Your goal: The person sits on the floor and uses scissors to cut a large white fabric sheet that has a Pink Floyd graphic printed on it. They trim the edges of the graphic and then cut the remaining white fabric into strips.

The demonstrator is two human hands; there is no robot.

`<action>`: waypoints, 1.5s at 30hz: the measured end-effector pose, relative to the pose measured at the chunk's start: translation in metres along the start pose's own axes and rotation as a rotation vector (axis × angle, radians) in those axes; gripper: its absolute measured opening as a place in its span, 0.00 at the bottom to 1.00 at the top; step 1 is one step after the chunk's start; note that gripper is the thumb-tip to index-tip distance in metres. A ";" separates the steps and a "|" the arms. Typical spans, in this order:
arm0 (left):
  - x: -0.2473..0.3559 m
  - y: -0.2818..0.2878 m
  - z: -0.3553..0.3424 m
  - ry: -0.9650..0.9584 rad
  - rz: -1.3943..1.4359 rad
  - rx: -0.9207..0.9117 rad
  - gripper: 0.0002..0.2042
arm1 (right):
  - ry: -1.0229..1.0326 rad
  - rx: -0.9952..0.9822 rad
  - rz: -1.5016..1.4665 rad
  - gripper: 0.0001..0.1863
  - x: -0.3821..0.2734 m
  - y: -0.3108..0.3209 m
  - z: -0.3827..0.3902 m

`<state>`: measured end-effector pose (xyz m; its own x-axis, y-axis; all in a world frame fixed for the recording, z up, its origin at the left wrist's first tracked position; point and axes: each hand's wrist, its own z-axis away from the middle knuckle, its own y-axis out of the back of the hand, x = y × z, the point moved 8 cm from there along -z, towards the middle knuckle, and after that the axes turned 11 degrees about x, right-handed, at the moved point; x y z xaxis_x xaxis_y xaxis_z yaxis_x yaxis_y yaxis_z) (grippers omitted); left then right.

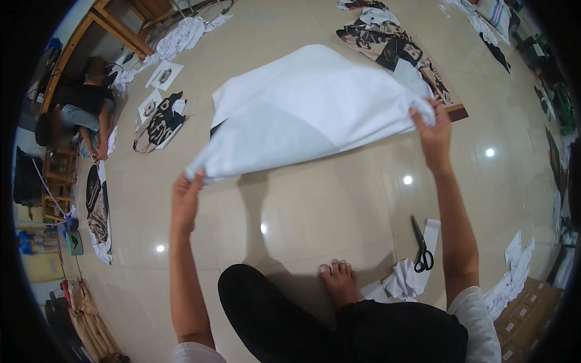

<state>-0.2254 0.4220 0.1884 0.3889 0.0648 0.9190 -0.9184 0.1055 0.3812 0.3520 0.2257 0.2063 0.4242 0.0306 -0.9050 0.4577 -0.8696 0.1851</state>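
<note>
A large white sheet of fabric (302, 112) is stretched between my two hands above the tiled floor. My left hand (186, 199) pinches its near left corner. On the other side my right hand (433, 130) grips the near right corner, where the cloth bunches around the fingers. The near edge hangs in a shallow curve between them, and a small dark patch shows at the sheet's left side. Black-handled scissors (420, 245) lie on the floor near my right forearm, beside crumpled white scraps (404, 279).
A pile of brown and black printed fabric (387, 48) lies beyond the sheet. Printed pieces (162, 124) rest at the left. A person (85, 115) sits farther left, handling cloth. Cardboard boxes (526, 314) stand at the lower right, with white scraps (513, 272) beside them.
</note>
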 end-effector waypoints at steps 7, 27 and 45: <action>-0.149 -0.054 0.057 0.198 -0.307 -0.243 0.16 | -0.056 -0.178 0.483 0.19 0.139 0.036 0.112; -0.080 -0.135 -0.039 -0.449 -0.841 -0.136 0.21 | 0.151 -0.631 0.557 0.22 0.144 -0.045 0.066; -0.049 -0.028 -0.029 -0.226 -0.220 0.148 0.09 | 0.389 -0.415 0.357 0.15 0.052 -0.089 0.007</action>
<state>-0.2165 0.4448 0.1299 0.5682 -0.1666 0.8058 -0.8213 -0.0540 0.5679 0.3280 0.3014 0.1398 0.8205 0.0189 -0.5713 0.4664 -0.5999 0.6501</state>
